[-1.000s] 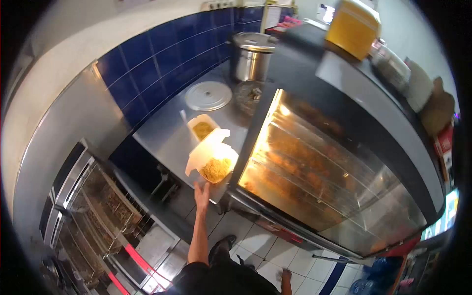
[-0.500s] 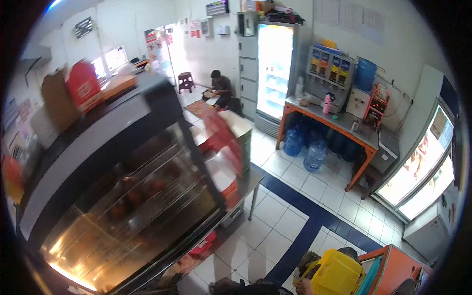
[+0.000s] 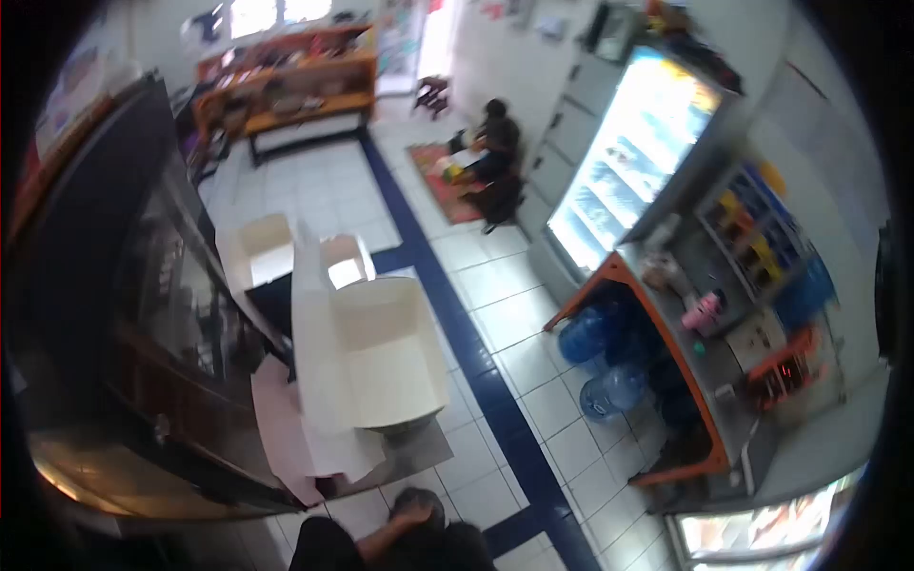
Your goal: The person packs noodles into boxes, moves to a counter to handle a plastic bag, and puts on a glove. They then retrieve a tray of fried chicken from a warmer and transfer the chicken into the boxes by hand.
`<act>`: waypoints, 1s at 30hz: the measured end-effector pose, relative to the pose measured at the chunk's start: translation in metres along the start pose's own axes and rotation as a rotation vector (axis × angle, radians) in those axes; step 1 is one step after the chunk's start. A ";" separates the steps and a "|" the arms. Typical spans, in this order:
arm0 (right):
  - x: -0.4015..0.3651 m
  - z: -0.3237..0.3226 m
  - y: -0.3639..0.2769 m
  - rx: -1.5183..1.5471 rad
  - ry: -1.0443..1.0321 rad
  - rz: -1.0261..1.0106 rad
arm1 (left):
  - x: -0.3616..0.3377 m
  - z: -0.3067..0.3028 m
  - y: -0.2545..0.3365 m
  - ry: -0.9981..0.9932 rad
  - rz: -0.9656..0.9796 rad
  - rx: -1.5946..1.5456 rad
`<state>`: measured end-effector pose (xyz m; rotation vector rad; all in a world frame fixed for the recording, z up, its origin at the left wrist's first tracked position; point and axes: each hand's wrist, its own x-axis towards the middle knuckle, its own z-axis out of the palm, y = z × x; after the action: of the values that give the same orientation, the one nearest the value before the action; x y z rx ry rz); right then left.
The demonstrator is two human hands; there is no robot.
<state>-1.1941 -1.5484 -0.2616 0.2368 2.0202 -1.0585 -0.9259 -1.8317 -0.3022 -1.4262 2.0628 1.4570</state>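
At the bottom edge, my left hand (image 3: 413,517) lies against a dark rounded shape (image 3: 419,497), with the bare forearm slanting up from the lower left. Its fingers are blurred, and whether they hold anything is hidden. Just beyond it, open cream cartons (image 3: 388,366) stand on a grey surface (image 3: 424,455), beside a pinkish-white carton piece (image 3: 276,419). My right hand is out of view. Dark clothing shows on both sides of the forearm.
A glass display cabinet (image 3: 181,285) fills the left. Another person (image 3: 495,143) sits on a red mat (image 3: 438,195). Along the right are a lit fridge (image 3: 628,152), an orange-framed table (image 3: 705,409) and blue water bottles (image 3: 612,390). Wooden shelving (image 3: 305,109) stands at the back.
The view has swung left, bringing the cartons and back shelving into fuller sight. The yellow container and the hand beside it at lower right have left view. A hand now shows at bottom centre.
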 end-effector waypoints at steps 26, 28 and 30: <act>0.496 0.389 -0.887 -0.589 -0.552 -0.532 | 0.379 -0.162 0.141 0.440 -0.880 -0.898; 0.499 0.431 -0.910 -0.664 -0.603 -0.492 | 0.438 -0.224 0.141 0.580 -0.756 -0.693; 0.500 0.466 -0.921 -0.779 -0.665 -0.427 | 0.484 -0.317 0.153 0.585 -0.553 -0.567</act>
<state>-1.7027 -2.5751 -0.2241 -0.8700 1.7188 -0.4105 -1.1885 -2.3633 -0.3804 -2.6412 1.3051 1.5460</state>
